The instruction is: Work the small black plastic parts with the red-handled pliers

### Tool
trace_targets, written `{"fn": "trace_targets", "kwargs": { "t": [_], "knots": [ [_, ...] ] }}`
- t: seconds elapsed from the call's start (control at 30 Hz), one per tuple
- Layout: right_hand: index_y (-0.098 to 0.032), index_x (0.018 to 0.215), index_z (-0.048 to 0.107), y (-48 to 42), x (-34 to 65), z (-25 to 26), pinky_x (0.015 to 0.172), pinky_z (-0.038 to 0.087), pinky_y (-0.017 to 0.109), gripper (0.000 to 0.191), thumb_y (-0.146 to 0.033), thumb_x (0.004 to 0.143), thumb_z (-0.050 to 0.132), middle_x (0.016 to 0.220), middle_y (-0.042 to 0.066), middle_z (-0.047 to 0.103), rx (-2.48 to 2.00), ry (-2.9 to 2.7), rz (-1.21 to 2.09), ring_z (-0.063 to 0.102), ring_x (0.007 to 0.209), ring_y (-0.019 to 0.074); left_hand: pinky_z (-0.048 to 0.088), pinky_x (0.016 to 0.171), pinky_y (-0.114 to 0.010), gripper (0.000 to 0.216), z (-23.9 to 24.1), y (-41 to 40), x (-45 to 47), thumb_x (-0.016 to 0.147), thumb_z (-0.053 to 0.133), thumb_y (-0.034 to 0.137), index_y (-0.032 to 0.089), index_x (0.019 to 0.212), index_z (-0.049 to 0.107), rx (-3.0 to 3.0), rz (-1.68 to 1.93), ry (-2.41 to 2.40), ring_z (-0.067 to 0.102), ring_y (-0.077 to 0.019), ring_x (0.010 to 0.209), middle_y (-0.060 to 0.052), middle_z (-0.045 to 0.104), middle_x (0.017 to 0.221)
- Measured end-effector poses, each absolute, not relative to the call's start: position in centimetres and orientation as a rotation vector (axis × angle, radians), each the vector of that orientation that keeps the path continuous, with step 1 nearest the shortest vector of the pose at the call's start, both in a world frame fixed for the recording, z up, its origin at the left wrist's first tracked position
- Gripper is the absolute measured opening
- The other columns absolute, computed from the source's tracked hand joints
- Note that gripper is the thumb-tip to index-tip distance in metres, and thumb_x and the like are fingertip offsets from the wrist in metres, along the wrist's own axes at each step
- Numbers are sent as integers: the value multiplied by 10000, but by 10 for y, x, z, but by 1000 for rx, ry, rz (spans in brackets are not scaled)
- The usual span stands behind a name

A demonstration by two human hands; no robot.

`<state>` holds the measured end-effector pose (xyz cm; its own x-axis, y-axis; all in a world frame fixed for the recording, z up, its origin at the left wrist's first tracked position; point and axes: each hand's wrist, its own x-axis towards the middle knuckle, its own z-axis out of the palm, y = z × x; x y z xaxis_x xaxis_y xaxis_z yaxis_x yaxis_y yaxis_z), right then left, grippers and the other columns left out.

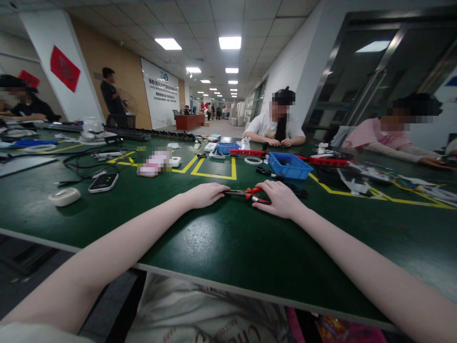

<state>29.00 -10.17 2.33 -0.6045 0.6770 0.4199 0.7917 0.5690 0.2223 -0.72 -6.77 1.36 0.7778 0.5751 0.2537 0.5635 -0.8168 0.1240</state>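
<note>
Both my forearms stretch out over a dark green table (228,247). My right hand (280,199) is closed over the red handles of a pair of pliers (250,194) that lies flat on the table. My left hand (205,194) rests with curled fingers at the metal tip of the pliers, touching or pinching something there that I cannot make out.
A blue bin (289,165) stands just beyond the pliers, a second blue bin (227,147) farther back. A phone (103,182) and a white oval case (64,196) lie at the left. Cables, tape rolls and yellow floor-style markings cover the table. Several people sit around it.
</note>
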Motion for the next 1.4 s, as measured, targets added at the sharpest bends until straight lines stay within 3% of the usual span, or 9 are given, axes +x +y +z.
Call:
{"fn": "trace_targets", "kwargs": {
  "t": [0.33, 0.6, 0.87, 1.1, 1.4],
  "knots": [
    [-188, 1103, 599, -100, 293, 22, 787, 437, 382, 479, -594, 876, 489, 1049, 106, 667, -1230, -2525, -427, 612, 883, 261, 462, 993, -337, 440, 17, -72, -6, 957, 429, 207, 175, 1393, 476, 2921, 399, 976, 585, -226, 1182, -106, 607, 1315],
    [-180, 1104, 598, -100, 292, 22, 799, 435, 387, 496, -606, 878, 483, 1048, 104, 671, -1233, -2548, -412, 605, 858, 252, 466, 976, -321, 444, 21, -75, -5, 1008, 371, 394, 165, 1352, 533, 2909, 445, 945, 609, -228, 1159, -111, 624, 1297],
    [-162, 1136, 592, -101, 292, 24, 861, 413, 403, 529, -611, 882, 475, 1068, 121, 669, -1202, -2563, -445, 612, 907, 262, 459, 1012, -331, 392, 18, -72, -6, 997, 422, 346, 171, 1316, 568, 2810, 524, 873, 612, -207, 1155, -90, 635, 1289],
    [-150, 1148, 595, -102, 290, 24, 922, 382, 415, 557, -620, 875, 476, 1052, 132, 668, -1172, -2540, -544, 608, 934, 267, 381, 1118, -383, 383, 8, -63, -8, 974, 472, 274, 172, 1335, 551, 2810, 605, 781, 482, -218, 1319, -104, 587, 1349],
    [-142, 1149, 599, -102, 291, 23, 932, 383, 418, 557, -609, 860, 511, 1060, 131, 668, -1151, -2520, -583, 604, 931, 264, 417, 1086, -420, 343, 3, -56, -7, 947, 495, 184, 165, 1268, 615, 2889, 748, 648, 543, -234, 1235, -127, 589, 1325]
  ]
}}
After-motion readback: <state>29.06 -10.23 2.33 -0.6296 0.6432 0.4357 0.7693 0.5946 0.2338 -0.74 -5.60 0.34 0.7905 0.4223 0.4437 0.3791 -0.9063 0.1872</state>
